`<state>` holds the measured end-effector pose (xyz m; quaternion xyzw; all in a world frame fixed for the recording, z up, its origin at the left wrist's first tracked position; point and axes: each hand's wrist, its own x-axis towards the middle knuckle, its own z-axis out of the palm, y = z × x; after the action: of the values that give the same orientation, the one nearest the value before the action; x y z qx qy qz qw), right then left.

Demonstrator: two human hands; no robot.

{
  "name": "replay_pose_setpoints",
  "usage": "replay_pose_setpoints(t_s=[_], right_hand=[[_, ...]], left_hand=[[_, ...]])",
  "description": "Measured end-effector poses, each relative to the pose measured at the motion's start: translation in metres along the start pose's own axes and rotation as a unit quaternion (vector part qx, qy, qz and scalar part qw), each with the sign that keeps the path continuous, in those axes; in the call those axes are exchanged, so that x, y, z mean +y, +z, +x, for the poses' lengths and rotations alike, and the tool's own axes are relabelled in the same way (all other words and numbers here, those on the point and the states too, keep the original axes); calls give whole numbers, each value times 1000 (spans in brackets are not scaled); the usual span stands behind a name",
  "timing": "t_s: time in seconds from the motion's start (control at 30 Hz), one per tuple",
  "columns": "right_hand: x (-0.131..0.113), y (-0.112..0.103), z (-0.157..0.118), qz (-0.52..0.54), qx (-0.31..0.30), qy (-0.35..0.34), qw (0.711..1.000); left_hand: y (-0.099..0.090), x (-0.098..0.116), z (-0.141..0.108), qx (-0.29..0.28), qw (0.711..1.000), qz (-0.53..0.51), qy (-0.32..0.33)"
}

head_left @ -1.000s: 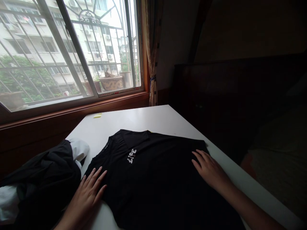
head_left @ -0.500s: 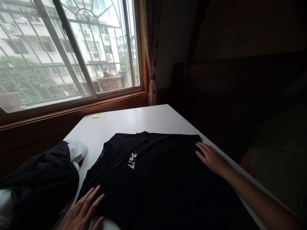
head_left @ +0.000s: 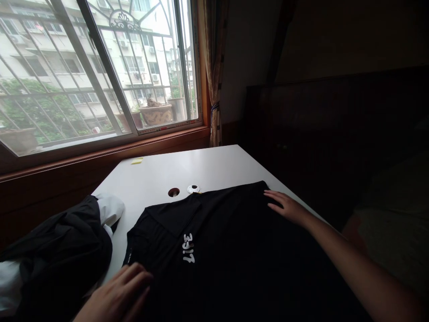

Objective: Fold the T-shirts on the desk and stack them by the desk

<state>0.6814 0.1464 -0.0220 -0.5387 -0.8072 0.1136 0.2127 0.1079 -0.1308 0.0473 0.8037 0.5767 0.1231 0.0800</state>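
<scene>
A black T-shirt [head_left: 228, 241] with a white print [head_left: 188, 248] lies spread over the white table [head_left: 217, 163], its collar to the left. My left hand [head_left: 117, 293] is at the shirt's near-left part, by the collar, with its fingers curled together on the cloth; the thumb is not clearly visible. Toward the far right corner of the shirt rests my right hand [head_left: 290, 208], its fingers apart and lying on the fabric. One sleeve is folded in over the shirt's far side.
Piled at the table's left edge is a heap of black and white clothing [head_left: 63, 255]. Past the shirt are a round cable hole [head_left: 173, 192], a white ring-shaped cover [head_left: 193, 189] and a yellow sticker [head_left: 136, 160]. A barred window [head_left: 100, 67] and a tied curtain [head_left: 215, 89] stand behind.
The shirt's collar side has shifted toward me and turned, uncovering the hole and white cover. My left hand's fingers have gone from spread to curled. My right hand has moved slightly left.
</scene>
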Motion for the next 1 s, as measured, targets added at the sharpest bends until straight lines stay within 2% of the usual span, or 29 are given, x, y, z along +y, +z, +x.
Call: replay_pose_setpoints(t_s=[0.1,0.2,0.27,0.33,0.5,0.77,0.9,1.0], right_hand=[[0,1,-1,0,8,-2,1000],[2,2,-2,0,13,5,1000],[3,1,-2,2,17,6,1000],[3,0,-2,6,22,3,1000],[1,-1,-3,1,18,5,1000],[-15,-9,-6,-14,-19,11,1000],[-30,-10,2,-55,-13,21,998],[-63,3,15,-68,14,-30,997]], left_hand=[[-9,-20,65,63,996,11,-69],[-3,-60,123,100,985,16,-140],[3,-87,152,96,977,-7,-191],[6,-105,169,87,975,-24,-203],[10,-119,178,59,981,-67,-175],[6,-124,171,89,980,-36,-177],[2,-113,169,115,979,8,-170],[12,-88,177,120,987,51,-95]])
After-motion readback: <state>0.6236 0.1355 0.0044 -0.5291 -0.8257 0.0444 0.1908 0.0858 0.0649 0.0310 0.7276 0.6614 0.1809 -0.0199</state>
